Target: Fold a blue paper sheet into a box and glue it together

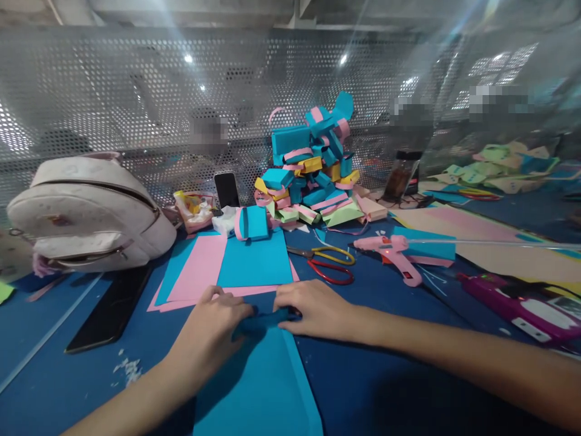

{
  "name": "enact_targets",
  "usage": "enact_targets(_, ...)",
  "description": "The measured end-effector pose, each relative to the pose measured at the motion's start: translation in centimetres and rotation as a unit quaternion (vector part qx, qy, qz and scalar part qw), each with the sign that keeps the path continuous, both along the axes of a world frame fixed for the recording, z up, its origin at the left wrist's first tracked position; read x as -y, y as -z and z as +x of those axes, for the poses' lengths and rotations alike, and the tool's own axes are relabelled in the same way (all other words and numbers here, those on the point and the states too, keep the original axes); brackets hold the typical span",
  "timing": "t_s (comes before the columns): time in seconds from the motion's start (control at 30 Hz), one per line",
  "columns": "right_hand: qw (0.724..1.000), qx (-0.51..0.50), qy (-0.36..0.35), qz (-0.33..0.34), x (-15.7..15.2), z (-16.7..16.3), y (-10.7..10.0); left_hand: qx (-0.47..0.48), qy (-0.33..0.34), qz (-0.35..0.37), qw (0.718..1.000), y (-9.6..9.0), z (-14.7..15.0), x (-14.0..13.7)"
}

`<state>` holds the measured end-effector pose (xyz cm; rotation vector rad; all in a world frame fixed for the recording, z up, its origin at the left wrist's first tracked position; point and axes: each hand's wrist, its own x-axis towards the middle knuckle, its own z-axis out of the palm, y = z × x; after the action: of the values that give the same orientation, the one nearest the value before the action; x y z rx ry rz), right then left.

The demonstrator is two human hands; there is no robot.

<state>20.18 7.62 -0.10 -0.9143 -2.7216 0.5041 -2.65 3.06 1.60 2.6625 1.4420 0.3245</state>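
Observation:
A large blue sheet of paper (254, 387) lies in front of me, a raised crease running down its right side. Its far edge is curled up into a narrow fold. My left hand (213, 321) is closed on the left end of that fold, while my right hand (313, 306) pinches the right end. The fingertips are partly hidden by the hands and the paper. Just beyond are stacked pink sheets (197, 266) and blue sheets (256, 260). Scissors (324, 260) with yellow and red handles lie past my right hand, near a pink glue gun (393, 251).
A heap of blue, pink and yellow folded paper boxes (313, 175) stands at the back. A white backpack (91, 212) and a black phone (109, 309) are to the left. On the right are a purple power strip (521, 309) and large beige sheets (490, 242).

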Motion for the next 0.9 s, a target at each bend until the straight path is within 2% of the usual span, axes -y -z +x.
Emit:
enact_targets(0.2,0.993,0.041,-0.052,0.102,0.8,0.4,-0.6,-0.148,0.015,0.077,0.986,-0.7,1.3,1.6)
enact_targets(0.37,0.961,0.125,-0.110,0.221,2.4,0.1,-1.0,-0.194,0.061,0.210,0.956,0.8,2.1,3.3)
enact_targets(0.47,0.946,0.151,-0.123,0.260,3.5,0.1,-1.1,-0.177,0.092,0.254,0.946,2.1,2.3,4.6)
enact_targets(0.53,0.943,0.163,-0.125,0.260,4.0,0.2,-1.3,-0.157,0.112,0.249,0.949,3.0,2.3,5.5)
enact_targets(0.67,0.954,0.171,-0.115,0.217,4.7,0.9,-1.9,-0.149,0.119,0.213,0.958,4.0,2.1,7.0)
enact_targets(0.9,0.968,0.157,-0.085,0.175,4.7,1.7,-2.3,-0.145,0.139,0.113,0.973,3.1,2.0,7.9)
